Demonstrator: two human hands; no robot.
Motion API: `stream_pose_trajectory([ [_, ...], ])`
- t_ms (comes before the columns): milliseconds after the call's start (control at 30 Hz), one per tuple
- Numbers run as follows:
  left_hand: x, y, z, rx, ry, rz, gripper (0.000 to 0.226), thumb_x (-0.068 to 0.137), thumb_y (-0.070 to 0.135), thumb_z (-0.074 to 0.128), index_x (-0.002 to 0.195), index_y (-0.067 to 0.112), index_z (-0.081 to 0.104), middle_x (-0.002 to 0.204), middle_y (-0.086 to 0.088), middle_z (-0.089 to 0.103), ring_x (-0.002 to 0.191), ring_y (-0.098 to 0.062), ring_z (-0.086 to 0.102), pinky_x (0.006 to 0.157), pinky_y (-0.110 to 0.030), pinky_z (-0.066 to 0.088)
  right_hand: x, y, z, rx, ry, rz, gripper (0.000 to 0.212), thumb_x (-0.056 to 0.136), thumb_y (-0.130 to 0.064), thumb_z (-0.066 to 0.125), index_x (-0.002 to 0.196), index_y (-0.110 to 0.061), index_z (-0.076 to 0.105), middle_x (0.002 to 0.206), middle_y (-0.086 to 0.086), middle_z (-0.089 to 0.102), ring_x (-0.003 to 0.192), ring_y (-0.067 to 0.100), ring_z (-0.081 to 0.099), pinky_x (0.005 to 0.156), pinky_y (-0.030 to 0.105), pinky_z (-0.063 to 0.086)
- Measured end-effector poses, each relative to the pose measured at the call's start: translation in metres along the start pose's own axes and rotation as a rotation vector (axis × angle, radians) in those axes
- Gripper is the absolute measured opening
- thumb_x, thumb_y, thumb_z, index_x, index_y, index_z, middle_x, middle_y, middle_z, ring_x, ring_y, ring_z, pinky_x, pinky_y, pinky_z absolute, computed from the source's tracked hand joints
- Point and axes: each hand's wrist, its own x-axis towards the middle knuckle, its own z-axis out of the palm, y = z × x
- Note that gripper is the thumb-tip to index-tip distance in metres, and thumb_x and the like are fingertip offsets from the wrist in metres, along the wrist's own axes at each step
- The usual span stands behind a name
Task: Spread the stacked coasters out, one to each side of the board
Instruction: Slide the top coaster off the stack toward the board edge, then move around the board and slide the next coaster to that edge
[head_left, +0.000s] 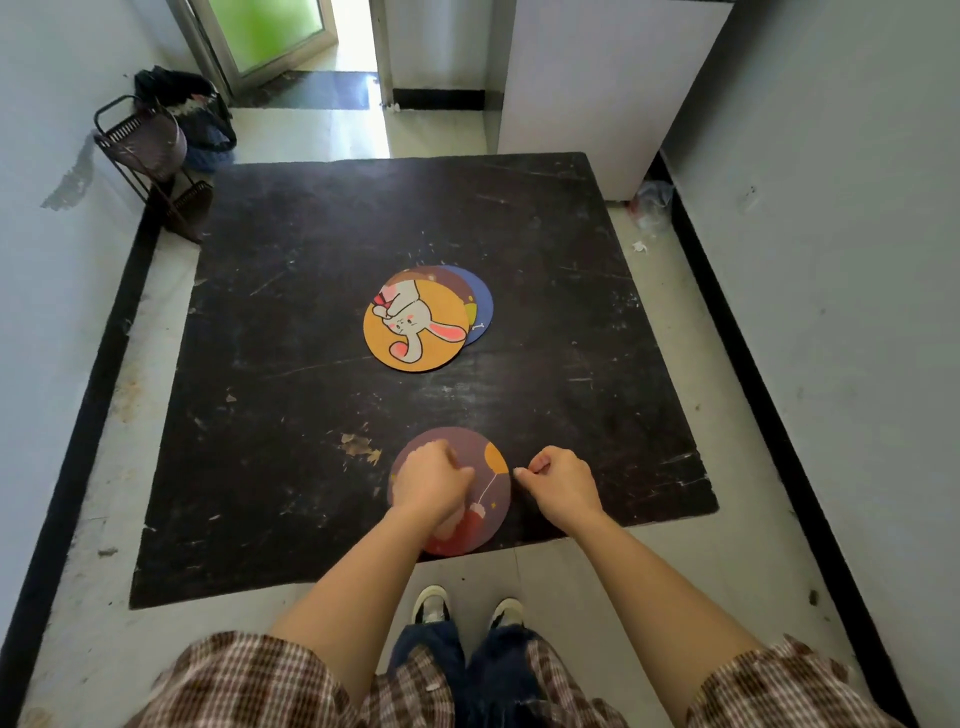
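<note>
Coasters (422, 318) stacked mid-board (291, 291), rack (148, 156) beside

Large dark scuffed square board (322, 312) on floor: three fanned round coasters (427, 317) at centre; single purple round balloon-print coaster (480, 462) at near edge, left hand (430, 483) upon it, right hand (558, 480) just beside.

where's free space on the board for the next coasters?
Bare: the dark scuffed board left of the central coaster stack, right of it, and the far strip beyond. Crowded: near edge, where the purple round coaster lies under the left hand, the right hand beside it.
</note>
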Motion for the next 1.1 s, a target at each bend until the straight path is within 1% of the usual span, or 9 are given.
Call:
stream_pose_trajectory([
  [67, 0.005, 0.017, 0.006, 0.017, 0.033, 0.068, 0.032, 0.084, 0.029, 0.06, 0.113, 0.016, 0.06, 0.111, -0.005, 0.063, 0.095, -0.022, 0.06, 0.07, -0.033, 0.046, 0.007, 0.003, -0.015, -0.03, 0.028, -0.032, 0.018, 0.08, -0.039, 0.066, 0.08, -0.024, 0.055, 0.076, -0.005, 0.058, 0.068, 0.012, 0.052, 0.056, 0.029, 0.037],
  [167, 0.011, 0.042, 0.019, 0.034, 0.013, 0.1, 0.033, 0.086, 0.033, 0.056, 0.116, 0.018, 0.055, 0.119, -0.005, 0.051, 0.1, -0.025, 0.056, 0.076, -0.038, 0.049, 0.02, 0.013, -0.039, -0.078, 0.056, -0.061, 0.018, 0.082, -0.041, 0.064, 0.083, -0.026, 0.053, 0.083, -0.004, 0.061, 0.069, 0.011, 0.052, 0.054, 0.027, 0.037],
  [267, 0.019, 0.068, 0.036, 0.074, 0.027, 0.132, 0.038, 0.088, 0.035, 0.055, 0.121, 0.018, 0.052, 0.126, -0.006, 0.049, 0.113, -0.025, 0.048, 0.084, -0.039, 0.046, 0.037, 0.027, -0.067, -0.095, 0.088, -0.077, 0.022, 0.083, -0.04, 0.064, 0.095, -0.023, 0.057, 0.098, -0.001, 0.062, 0.082, 0.016, 0.058, 0.068, 0.031, 0.047],
  [433, 0.023, 0.126, 0.076, 0.073, 0.114, 0.178, 0.04, 0.089, 0.036, 0.05, 0.125, 0.017, 0.049, 0.13, -0.006, 0.046, 0.121, -0.025, 0.038, 0.086, -0.039, 0.044, 0.067, 0.063, -0.126, -0.189, 0.102, -0.164, 0.036, 0.085, -0.04, 0.061, 0.113, -0.018, 0.057, 0.114, 0.003, 0.059, 0.099, 0.023, 0.058, 0.083, 0.038, 0.048],
  [533, 0.018, 0.167, 0.112, 0.034, 0.196, 0.134, 0.041, 0.09, 0.035, 0.051, 0.126, 0.017, 0.048, 0.131, -0.006, 0.045, 0.123, -0.025, 0.037, 0.088, -0.039, 0.045, 0.085, 0.093, -0.163, -0.254, 0.077, -0.228, 0.042, 0.085, -0.042, 0.059, 0.119, -0.018, 0.055, 0.12, 0.004, 0.058, 0.107, 0.024, 0.055, 0.089, 0.041, 0.048],
  [633, 0.001, 0.208, 0.151, 0.002, 0.225, 0.065, 0.042, 0.09, 0.034, 0.051, 0.127, 0.016, 0.047, 0.133, -0.008, 0.044, 0.124, -0.026, 0.036, 0.093, -0.041, 0.045, 0.1, 0.126, -0.2, -0.369, 0.01, -0.293, 0.049, 0.086, -0.044, 0.057, 0.127, -0.017, 0.05, 0.13, 0.006, 0.054, 0.116, 0.025, 0.051, 0.095, 0.045, 0.046],
  [800, -0.018, 0.262, 0.192, 0.0, 0.248, -0.001, 0.043, 0.092, 0.033, 0.049, 0.13, 0.016, 0.044, 0.137, -0.01, 0.041, 0.125, -0.026, 0.035, 0.095, -0.041, 0.044, 0.124, 0.163, -0.259, -0.504, -0.033, -0.366, 0.052, 0.087, -0.044, 0.052, 0.132, -0.017, 0.045, 0.134, 0.008, 0.05, 0.122, 0.028, 0.046, 0.097, 0.047, 0.042],
  [967, -0.008, 0.295, 0.201, -0.012, 0.295, -0.046, 0.041, 0.092, 0.033, 0.049, 0.129, 0.016, 0.045, 0.137, -0.009, 0.042, 0.124, -0.026, 0.036, 0.096, -0.04, 0.043, 0.161, 0.168, -0.284, -0.579, -0.082, -0.439, 0.055, 0.088, -0.044, 0.051, 0.135, -0.018, 0.041, 0.137, 0.007, 0.048, 0.125, 0.027, 0.043, 0.097, 0.047, 0.038],
  [1100, 0.02, 0.308, 0.193, 0.0, 0.359, -0.105, 0.044, 0.092, 0.035, 0.048, 0.131, 0.016, 0.045, 0.138, -0.009, 0.041, 0.127, -0.028, 0.034, 0.099, -0.044, 0.04, 0.199, 0.148, -0.289, -0.612, -0.111, -0.512, 0.056, 0.086, -0.045, 0.052, 0.134, -0.019, 0.042, 0.135, 0.008, 0.049, 0.124, 0.028, 0.043, 0.097, 0.048, 0.038],
])
